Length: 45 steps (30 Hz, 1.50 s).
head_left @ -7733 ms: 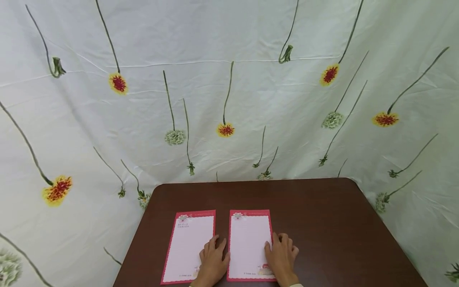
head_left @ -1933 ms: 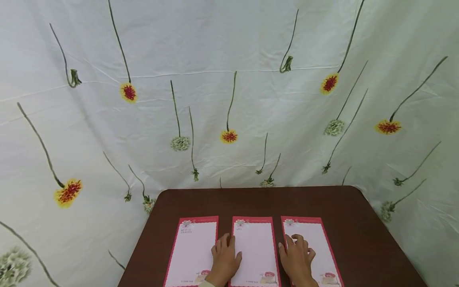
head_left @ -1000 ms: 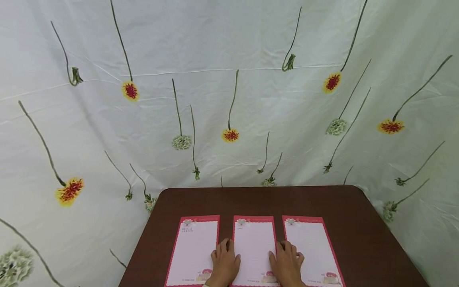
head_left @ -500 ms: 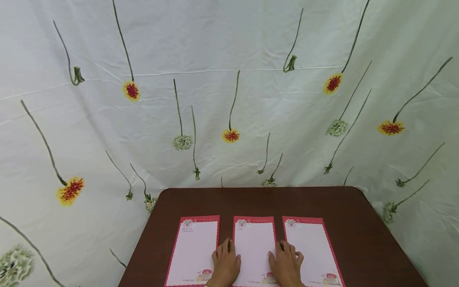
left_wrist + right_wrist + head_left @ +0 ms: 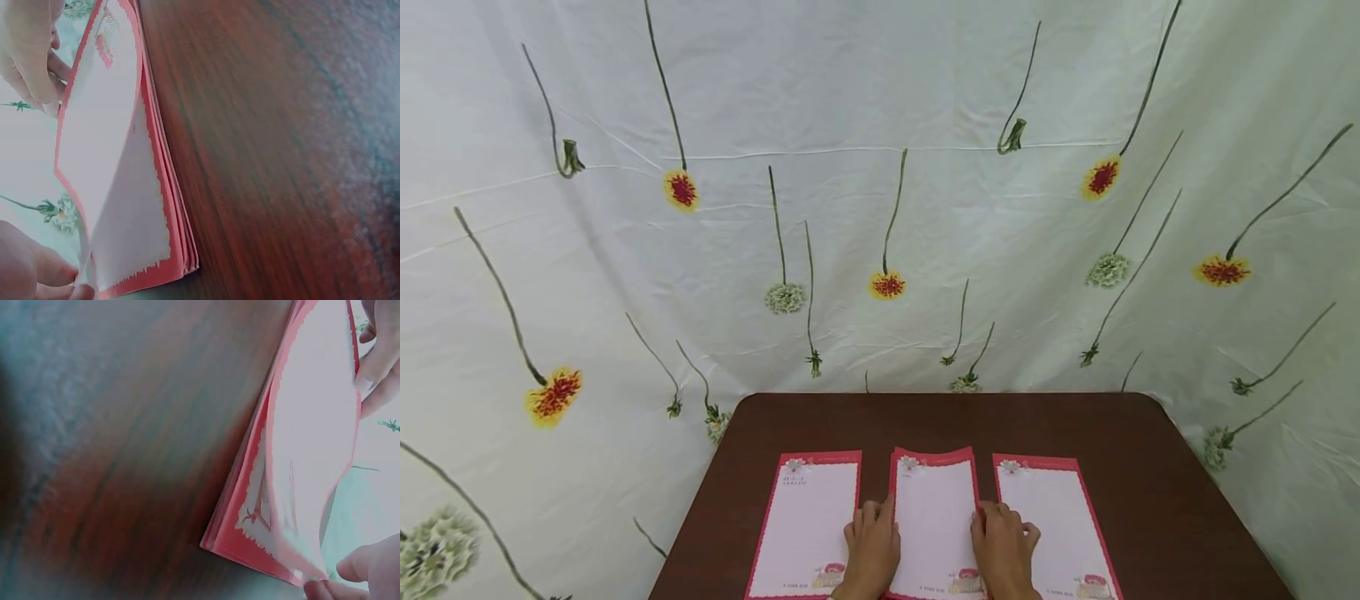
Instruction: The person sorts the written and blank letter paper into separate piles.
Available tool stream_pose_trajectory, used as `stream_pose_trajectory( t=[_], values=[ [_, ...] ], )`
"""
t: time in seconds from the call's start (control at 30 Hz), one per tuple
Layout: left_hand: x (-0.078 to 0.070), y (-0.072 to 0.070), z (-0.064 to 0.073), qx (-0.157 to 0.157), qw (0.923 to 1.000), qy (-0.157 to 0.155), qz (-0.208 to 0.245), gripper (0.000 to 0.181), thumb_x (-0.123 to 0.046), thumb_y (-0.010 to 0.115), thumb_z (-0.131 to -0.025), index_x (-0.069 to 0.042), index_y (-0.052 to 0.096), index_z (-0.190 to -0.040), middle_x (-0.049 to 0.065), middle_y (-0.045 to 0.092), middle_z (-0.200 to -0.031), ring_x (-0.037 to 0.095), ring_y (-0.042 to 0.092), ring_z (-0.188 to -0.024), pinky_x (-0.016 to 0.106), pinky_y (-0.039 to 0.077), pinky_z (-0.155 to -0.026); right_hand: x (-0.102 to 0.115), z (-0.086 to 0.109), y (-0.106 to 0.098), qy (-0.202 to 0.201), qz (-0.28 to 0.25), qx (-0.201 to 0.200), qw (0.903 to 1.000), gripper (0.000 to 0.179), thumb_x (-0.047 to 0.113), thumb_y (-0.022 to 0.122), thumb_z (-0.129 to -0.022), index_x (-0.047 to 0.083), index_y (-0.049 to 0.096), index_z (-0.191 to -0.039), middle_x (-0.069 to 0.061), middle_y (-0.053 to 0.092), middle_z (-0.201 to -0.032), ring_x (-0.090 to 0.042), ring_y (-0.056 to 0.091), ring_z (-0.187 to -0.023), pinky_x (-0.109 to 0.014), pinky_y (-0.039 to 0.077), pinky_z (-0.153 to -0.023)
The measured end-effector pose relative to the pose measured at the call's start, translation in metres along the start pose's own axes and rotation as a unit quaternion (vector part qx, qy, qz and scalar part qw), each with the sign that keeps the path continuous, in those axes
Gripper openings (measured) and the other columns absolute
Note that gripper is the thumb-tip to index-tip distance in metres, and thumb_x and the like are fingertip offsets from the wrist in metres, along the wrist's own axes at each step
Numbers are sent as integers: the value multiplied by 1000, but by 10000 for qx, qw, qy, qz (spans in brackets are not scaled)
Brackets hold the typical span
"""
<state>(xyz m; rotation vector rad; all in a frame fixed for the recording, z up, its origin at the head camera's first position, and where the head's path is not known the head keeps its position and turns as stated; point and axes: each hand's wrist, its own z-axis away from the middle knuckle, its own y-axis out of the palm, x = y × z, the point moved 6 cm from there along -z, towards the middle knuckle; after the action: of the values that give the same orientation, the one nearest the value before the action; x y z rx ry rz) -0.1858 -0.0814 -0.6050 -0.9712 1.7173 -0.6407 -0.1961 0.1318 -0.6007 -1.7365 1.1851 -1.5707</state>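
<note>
In the middle of the table lies a stack of pink-bordered letter paper (image 5: 181,250). Its top sheet (image 5: 934,517) bows upward off the pile, curving in both wrist views. My left hand (image 5: 872,546) pinches this sheet at its left edge, thumb against finger in the left wrist view. Opposite, my right hand (image 5: 1003,546) pinches the right edge; the right wrist view shows its thumb and fingers (image 5: 350,575) at the paper's border. A few small marks are at the sheet's top left. Part of the lower stack is hidden beneath the raised sheet.
To the left lies another letter paper (image 5: 808,525) with two short lines of writing. A third letter paper (image 5: 1052,521), slightly angled, lies to the right, partly under my right hand. The brown table (image 5: 1000,421) meets a white flowered cloth (image 5: 842,208) behind.
Earlier only the left and middle papers lay there; the right one appeared later. My right hand moved left from it to the middle stack. Now both hands have raised the top sheet's edges.
</note>
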Motion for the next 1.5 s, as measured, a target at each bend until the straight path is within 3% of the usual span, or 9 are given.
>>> stream_pose_trajectory(
  t=[0.1,0.3,0.47,0.6,0.7,1.03,1.27,1.4,1.5],
  values=[
    [1,-1,-1,-84,9999,48,59,40,-4,70,-91,-2,67,-131,7,57,-97,26,46,-90,42,32,-75,-1,-3,1,-7,-103,22,9999,17,16,73,-96,3,76,-107,-15,76,-97,-37,70,-95,-64,33,-89],
    [5,-3,-7,329,9981,-323,417,36,-5,69,-93,-2,68,-129,12,66,-98,34,58,-94,48,36,-76,-6,-8,2,125,-358,47,9993,10,11,74,-94,4,75,-102,-7,75,-83,-32,72,-86,-62,32,-87],
    [7,-11,-10,350,9959,-491,668,33,-6,70,-95,-3,68,-127,2,61,-86,29,61,-91,47,36,-75,-4,-10,0,92,-517,70,9986,11,11,73,-95,4,74,-104,-4,74,-82,-28,71,-84,-60,34,-86],
    [10,-17,-12,322,9932,-657,909,33,-4,70,-95,-4,67,-128,-4,57,-84,23,58,-88,44,33,-75,2,-12,-3,-132,-631,-20,9979,11,10,73,-95,3,74,-104,0,71,-77,-21,68,-75,-53,45,-81],
    [14,-21,-13,322,9916,-787,976,34,-4,69,-95,-5,66,-129,-5,59,-86,21,56,-86,43,33,-74,6,-14,-5,-273,-785,-160,9964,10,8,74,-94,2,74,-103,2,67,-73,-15,63,-68,-47,51,-70],
    [36,-34,-14,291,9853,-1198,1181,34,-2,66,-94,-3,65,-129,0,62,-88,21,56,-85,46,34,-74,17,-15,6,92,-1540,152,9879,12,10,69,-98,4,74,-107,1,72,-81,-10,61,-70,-37,51,-66],
    [56,-49,-12,75,9845,-1374,1090,34,-3,65,-93,-6,67,-127,1,67,-92,24,60,-89,47,37,-76,40,-12,15,-264,-1578,-60,9871,8,8,72,-96,7,74,-103,0,76,-81,-15,70,-72,-47,54,-76],
    [69,-57,-10,38,9842,-1458,1000,34,-4,66,-93,-5,67,-127,2,68,-93,26,60,-89,49,37,-76,53,-11,24,-200,-1637,-18,9863,8,9,72,-96,8,74,-103,1,77,-81,-16,72,-72,-53,52,-80],
    [82,-66,-8,-26,9835,-1565,909,34,-5,65,-93,-5,67,-127,4,68,-93,27,61,-89,50,37,-75,65,-10,36,-107,-1675,92,9858,7,10,72,-96,9,74,-103,2,76,-81,-15,70,-72,-49,48,-78]
  ],
)
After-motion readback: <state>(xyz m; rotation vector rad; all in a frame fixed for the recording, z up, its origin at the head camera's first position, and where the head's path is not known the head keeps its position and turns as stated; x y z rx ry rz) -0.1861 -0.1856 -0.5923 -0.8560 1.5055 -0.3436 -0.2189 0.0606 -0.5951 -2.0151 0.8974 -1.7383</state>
